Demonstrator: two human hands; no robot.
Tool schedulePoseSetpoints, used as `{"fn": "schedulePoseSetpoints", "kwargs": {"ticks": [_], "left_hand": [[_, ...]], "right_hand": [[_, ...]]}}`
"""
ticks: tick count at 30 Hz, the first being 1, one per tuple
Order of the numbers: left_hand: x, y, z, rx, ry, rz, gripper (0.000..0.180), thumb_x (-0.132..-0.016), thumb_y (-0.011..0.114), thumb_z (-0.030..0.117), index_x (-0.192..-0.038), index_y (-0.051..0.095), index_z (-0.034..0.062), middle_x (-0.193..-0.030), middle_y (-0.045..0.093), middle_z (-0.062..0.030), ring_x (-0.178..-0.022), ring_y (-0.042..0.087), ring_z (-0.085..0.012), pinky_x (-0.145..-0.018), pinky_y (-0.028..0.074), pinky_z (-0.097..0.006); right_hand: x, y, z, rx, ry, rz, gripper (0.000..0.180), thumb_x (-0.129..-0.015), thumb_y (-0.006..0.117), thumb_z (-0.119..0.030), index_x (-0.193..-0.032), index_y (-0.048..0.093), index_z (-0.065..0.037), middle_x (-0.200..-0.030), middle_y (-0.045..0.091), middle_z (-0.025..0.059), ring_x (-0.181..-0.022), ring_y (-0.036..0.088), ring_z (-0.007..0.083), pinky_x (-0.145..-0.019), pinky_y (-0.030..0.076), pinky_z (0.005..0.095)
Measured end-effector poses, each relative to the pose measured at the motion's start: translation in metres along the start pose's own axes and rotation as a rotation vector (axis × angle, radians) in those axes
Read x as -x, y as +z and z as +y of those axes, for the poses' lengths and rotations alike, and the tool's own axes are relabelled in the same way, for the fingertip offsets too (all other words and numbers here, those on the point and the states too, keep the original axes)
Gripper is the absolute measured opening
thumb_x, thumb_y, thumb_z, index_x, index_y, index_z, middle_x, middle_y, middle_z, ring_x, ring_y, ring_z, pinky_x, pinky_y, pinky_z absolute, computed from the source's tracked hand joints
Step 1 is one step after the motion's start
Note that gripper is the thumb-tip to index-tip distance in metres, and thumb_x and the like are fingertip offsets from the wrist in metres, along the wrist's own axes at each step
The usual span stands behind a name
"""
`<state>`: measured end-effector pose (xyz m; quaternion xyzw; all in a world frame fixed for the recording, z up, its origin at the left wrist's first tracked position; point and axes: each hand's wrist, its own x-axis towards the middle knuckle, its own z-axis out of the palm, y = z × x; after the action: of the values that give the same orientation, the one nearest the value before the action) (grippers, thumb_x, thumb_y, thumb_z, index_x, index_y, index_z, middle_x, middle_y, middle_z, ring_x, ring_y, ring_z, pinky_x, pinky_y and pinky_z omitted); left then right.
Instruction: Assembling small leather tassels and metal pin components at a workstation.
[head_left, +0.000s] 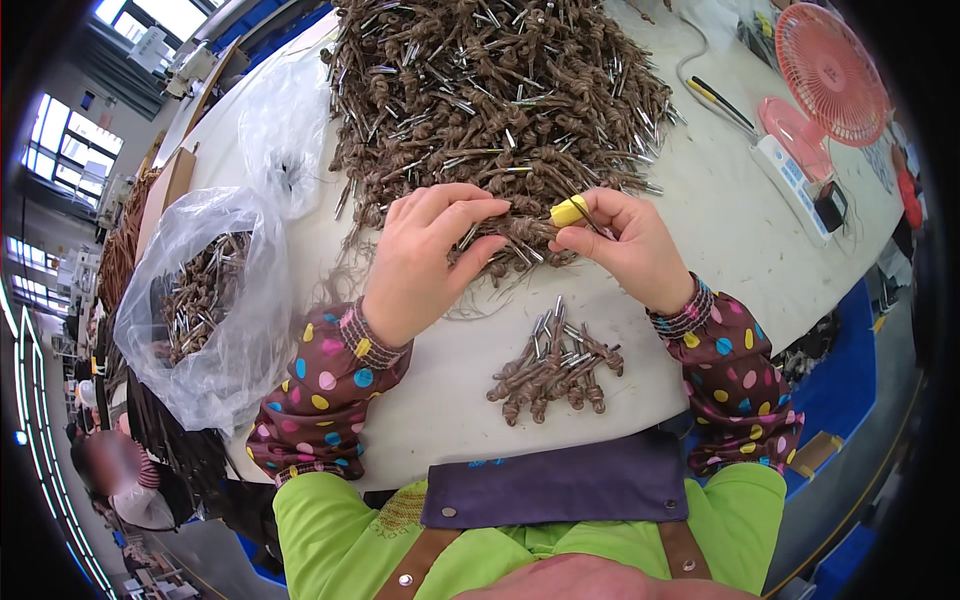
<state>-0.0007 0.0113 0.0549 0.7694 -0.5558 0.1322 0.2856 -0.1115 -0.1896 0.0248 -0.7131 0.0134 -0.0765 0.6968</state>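
My left hand [425, 255] is at the near edge of a big pile of knotted brown cords [490, 110] with silvery metal tips. Its thumb and forefinger are apart, close to a few cords, and I see nothing gripped between them. My right hand [628, 245] is closed on a small yellow-handled tool [568, 211], held between thumb and fingers; a thin dark line crosses the yellow part. Cords lie right beside its thumb tip. Closer to me, a small heap of the same knotted cords [553, 370] lies on the pale table [440, 400], metal tips mostly pointing away.
A clear plastic bag [250, 320] of similar cords stands at the left. To the right are a pink fan [832, 75], a white power strip [790, 185] with a black plug, and a yellow-and-black pen-like item [722, 103]. A blue bin [850, 370] sits beyond the right edge.
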Motion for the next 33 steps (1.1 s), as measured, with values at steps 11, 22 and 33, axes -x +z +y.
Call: {"fn": "schedulePoseSetpoints", "kwargs": {"ticks": [11,22,33], "left_hand": [[0.005,0.022,0.005,0.162,-0.108,-0.026,0.053,-0.072,0.076,0.023,-0.119,0.055,0.0114,-0.099,0.061,-0.0077,-0.093,0.059,-0.0247,-0.084,0.045,-0.037],[0.011,0.041,-0.004,0.786,-0.483,0.056,0.025,-0.08,0.069,0.004,-0.104,0.061,0.0014,-0.083,0.064,-0.009,-0.075,0.064,-0.0143,-0.066,0.05,-0.023],[0.004,0.003,-0.027,0.152,-0.263,-0.035,0.01,-0.078,0.067,0.004,-0.088,0.063,0.0022,-0.082,0.062,-0.0076,-0.071,0.061,-0.0189,-0.066,0.049,-0.028]], "right_hand": [[0.005,0.011,0.009,0.268,-0.096,0.119,0.018,-0.081,0.067,-0.006,-0.098,0.062,-0.001,-0.084,0.065,0.0035,-0.073,0.06,0.0081,-0.065,0.047,0.0211],[0.006,0.013,0.015,0.767,-0.598,0.227,0.026,-0.07,0.069,0.004,-0.096,0.064,-0.001,-0.079,0.066,0.0076,-0.059,0.059,0.0129,-0.049,0.044,0.0255],[-0.004,-0.003,0.017,-0.024,-0.135,0.252,0.017,-0.084,0.066,-0.008,-0.098,0.062,0.001,-0.085,0.066,0.0009,-0.075,0.057,0.0045,-0.069,0.045,0.0188]]}}
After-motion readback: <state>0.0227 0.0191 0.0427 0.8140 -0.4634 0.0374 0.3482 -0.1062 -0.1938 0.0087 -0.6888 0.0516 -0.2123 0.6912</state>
